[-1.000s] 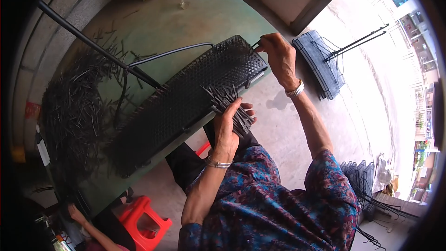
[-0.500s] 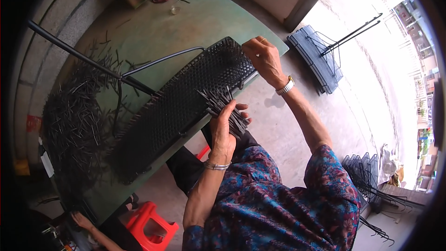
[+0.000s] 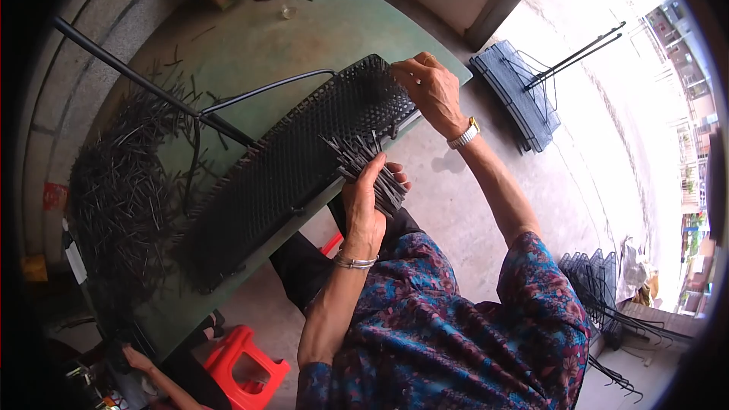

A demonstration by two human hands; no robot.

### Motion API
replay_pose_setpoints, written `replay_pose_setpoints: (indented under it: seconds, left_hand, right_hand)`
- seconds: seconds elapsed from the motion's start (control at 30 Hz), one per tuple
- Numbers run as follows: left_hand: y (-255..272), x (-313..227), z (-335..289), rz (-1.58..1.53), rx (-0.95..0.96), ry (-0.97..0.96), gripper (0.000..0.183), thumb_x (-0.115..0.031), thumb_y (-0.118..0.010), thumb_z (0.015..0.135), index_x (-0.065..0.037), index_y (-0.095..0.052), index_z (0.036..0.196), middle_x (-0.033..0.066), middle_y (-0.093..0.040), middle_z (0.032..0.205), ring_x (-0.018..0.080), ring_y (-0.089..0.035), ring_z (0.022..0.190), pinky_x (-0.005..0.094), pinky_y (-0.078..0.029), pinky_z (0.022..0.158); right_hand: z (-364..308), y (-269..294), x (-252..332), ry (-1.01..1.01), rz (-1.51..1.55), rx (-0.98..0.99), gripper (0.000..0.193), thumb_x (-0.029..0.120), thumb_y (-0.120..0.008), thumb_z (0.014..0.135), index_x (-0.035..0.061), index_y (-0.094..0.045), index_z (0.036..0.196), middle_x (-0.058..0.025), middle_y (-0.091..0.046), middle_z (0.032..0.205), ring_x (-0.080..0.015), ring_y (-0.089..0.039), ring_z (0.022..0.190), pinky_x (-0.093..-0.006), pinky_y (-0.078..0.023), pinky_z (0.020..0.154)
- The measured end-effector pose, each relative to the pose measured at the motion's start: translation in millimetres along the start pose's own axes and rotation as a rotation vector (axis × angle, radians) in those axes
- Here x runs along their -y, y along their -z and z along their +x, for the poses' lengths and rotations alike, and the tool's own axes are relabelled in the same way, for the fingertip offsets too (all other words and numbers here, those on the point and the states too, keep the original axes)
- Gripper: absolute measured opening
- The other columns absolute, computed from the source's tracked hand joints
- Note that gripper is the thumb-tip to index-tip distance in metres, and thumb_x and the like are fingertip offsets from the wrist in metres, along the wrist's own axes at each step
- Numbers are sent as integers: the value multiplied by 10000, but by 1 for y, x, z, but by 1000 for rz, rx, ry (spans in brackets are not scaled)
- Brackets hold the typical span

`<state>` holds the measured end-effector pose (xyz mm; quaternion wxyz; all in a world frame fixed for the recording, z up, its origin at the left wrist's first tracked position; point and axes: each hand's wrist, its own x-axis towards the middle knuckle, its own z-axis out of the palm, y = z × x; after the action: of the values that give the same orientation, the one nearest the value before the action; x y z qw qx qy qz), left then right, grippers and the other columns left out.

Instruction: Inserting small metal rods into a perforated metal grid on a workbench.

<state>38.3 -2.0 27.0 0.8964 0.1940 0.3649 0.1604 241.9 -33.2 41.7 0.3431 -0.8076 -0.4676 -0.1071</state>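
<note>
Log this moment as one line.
left hand: holds dark strip bundle | right hand: at right end of black perforated panel, grip unclear | loose strip pile: green table, left side

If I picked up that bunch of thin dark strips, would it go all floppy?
The bunch of thin dark strips is probably fairly stiff: its ends poke out mostly straight past the left hand. It looks light, since that one hand holds it. It might scatter if the grip loosened, because the ends fan out and no tie shows.
</note>
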Motion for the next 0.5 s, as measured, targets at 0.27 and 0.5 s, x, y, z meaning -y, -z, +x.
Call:
replay_pose_setpoints:
  seconds: [0.27, 0.5]
  left_hand:
    - [-2, -1, 0, 17, 31, -21, 142, -184, -665, 888, -52, -619, 914, 90, -654, 770, 183, -631, 660, 364, -567, 619]
    - [-2, -1, -1, 19, 18, -19, 137, -179, -659, 888, -51, -615, 911, 90, -656, 756, 187, -641, 654, 362, -567, 615]
  right_hand:
    - [-2, -2, -5, -104, -26, -89, 139, 187, -678, 863, 122, -750, 963, -68, -661, 867, -246, -641, 707, -336, -490, 642]
    - [-5, -1, -7, 47, -5, 4, 181, 244, -677, 886, 111, -747, 987, -92, -655, 877, -248, -644, 711, -341, -489, 629]
